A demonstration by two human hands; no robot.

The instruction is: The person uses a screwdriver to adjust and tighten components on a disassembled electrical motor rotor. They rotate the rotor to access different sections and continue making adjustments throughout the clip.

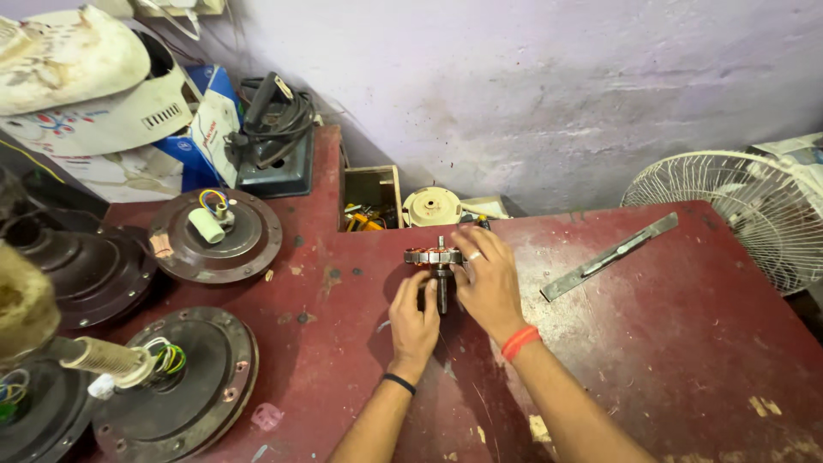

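Centre frame — left hand (pixel 414 319) and right hand (pixel 486 279), fingers clamped on a small motor armature (pixel 435 256). Metal strip (pixel 608 256) right; ceiling-fan motors (pixel 216 234) crowd left.

Copper-wound motor armature on a steel shaft (pixel 438 266) mid red worktop (pixel 669 343), left hand (pixel 414 319) just beside right hand (pixel 486 279), flat grey metal bar (pixel 607 257) to the right, white wire fan guard (pixel 754 210) beyond, dark round ceiling-fan motor housings (pixel 216 233) at left, open wooden box (pixel 371 199) behind.

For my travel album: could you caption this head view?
Both hands, left hand and right hand, grip a wound motor core on a red workbench.
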